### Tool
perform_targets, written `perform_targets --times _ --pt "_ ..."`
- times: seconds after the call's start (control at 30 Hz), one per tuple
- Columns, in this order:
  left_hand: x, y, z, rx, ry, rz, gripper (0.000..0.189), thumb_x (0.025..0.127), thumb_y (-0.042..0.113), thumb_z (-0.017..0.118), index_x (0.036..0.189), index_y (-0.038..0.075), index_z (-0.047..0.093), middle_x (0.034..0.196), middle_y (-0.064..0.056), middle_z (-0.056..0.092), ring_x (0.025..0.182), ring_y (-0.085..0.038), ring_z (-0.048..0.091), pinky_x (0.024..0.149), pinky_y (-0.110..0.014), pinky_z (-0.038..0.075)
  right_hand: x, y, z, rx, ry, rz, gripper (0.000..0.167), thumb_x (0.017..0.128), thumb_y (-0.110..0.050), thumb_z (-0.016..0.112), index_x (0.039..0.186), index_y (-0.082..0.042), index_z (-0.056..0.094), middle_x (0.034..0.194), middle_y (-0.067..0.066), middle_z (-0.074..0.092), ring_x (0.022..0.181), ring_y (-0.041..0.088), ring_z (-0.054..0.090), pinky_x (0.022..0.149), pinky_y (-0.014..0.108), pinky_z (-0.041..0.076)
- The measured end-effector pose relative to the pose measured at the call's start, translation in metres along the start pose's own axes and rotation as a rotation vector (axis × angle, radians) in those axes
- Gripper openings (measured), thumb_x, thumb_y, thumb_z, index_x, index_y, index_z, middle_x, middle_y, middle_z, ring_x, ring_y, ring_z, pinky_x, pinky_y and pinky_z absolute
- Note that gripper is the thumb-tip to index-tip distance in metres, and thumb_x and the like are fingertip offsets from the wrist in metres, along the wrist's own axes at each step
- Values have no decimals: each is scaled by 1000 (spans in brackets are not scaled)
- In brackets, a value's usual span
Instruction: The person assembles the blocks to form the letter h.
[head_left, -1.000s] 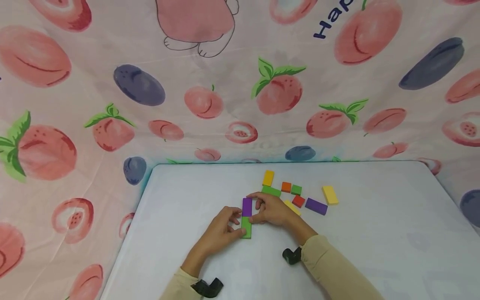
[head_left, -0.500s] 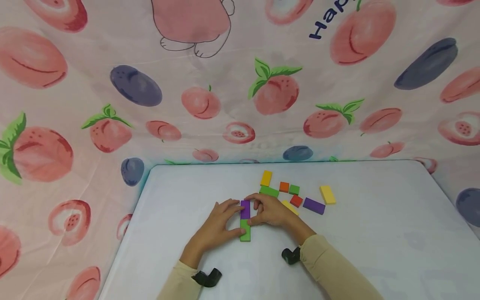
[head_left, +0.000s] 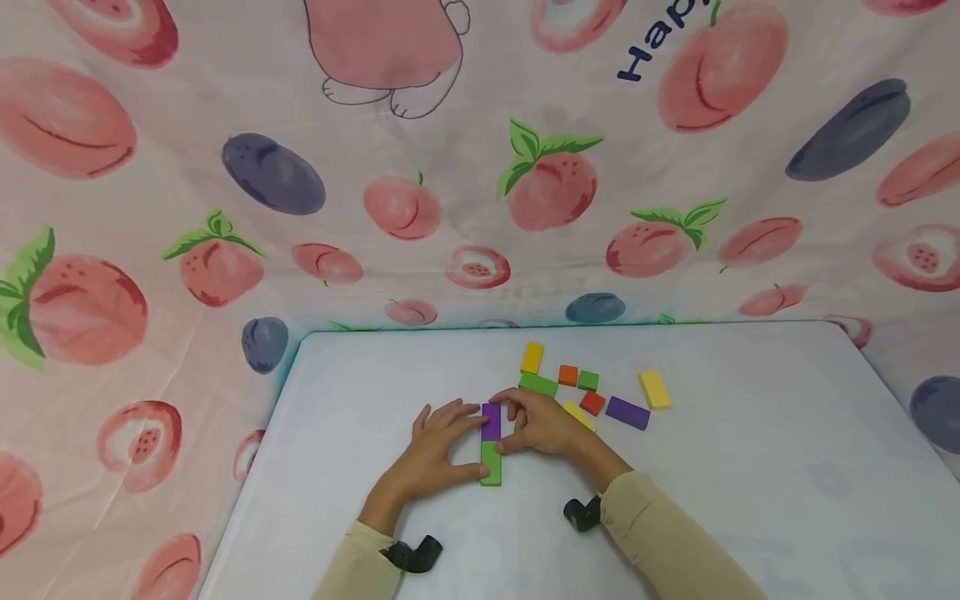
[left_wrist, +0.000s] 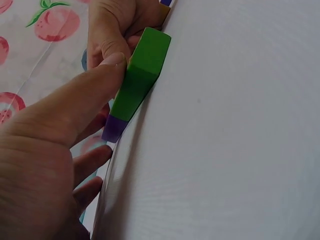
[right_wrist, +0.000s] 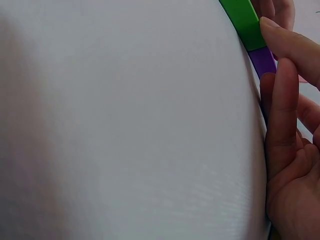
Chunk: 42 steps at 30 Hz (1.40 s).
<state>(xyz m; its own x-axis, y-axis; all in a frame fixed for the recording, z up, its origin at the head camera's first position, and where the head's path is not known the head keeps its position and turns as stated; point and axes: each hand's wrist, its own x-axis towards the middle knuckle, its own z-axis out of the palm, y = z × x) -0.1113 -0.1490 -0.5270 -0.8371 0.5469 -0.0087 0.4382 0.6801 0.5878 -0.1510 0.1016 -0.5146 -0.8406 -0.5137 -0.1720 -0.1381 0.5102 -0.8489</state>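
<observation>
A purple block [head_left: 491, 422] and a green block [head_left: 491, 463] lie end to end in a straight line on the white table [head_left: 360, 375], purple farther away. My left hand [head_left: 431, 450] lies along their left side, fingers extended. Its thumb presses the green block [left_wrist: 141, 70], while its index fingertip touches the purple block [left_wrist: 114, 129]. From the right, my right hand [head_left: 546, 423] holds the purple block, with a bent index finger at its far end and the thumb near the seam. The right wrist view shows that thumb against the green block [right_wrist: 245, 25].
Behind my right hand lie a green block [head_left: 538, 383], yellow blocks [head_left: 532, 357], a small orange block [head_left: 568, 375], a small green block [head_left: 588, 380] and a red one [head_left: 592, 403]. Farther right are another purple block [head_left: 628, 412] and a yellow block [head_left: 655, 390]. A fruit-print cloth [head_left: 435, 150] hangs behind.
My left fingers have straightened and spread, and the index finger has come onto the purple block's left side. The right hand keeps nearly the same pose; the two blocks stay lined up.
</observation>
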Motion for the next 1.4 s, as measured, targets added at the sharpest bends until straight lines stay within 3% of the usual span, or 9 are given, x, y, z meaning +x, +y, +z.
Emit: perform_targets --times 0.27,0.73,1.13,1.4 --pt "-1 -1 2 -2 37 30 73 86 58 74 149 28 53 161 3 43 156 -26 24 123 -67 2 -1 0 0 7 -2 4 65 77 -25 90 135 -18 61 101 4 56 71 12 57 64 22 48" --pt "-1 -1 2 -4 18 22 73 86 60 73 148 28 54 162 4 40 158 -25 21 124 -63 -2 -1 -1 0 3 2 4 64 76 -26 92 133 -20 62 100 2 54 70 11 55 63 23 47" --pt "-3 0 4 -4 47 44 70 85 58 75 145 26 57 160 0 43 156 -30 24 122 -68 2 -2 -1 1 5 -7 23 64 76 -28 92 132 -22 62 100 2 55 73 12 57 65 23 49" --pt "-3 2 3 -3 38 35 70 85 57 76 145 26 57 161 0 42 157 -29 23 123 -67 0 -3 2 1 3 -1 -4 67 76 -29 92 135 -20 62 101 1 55 75 12 58 68 24 51"
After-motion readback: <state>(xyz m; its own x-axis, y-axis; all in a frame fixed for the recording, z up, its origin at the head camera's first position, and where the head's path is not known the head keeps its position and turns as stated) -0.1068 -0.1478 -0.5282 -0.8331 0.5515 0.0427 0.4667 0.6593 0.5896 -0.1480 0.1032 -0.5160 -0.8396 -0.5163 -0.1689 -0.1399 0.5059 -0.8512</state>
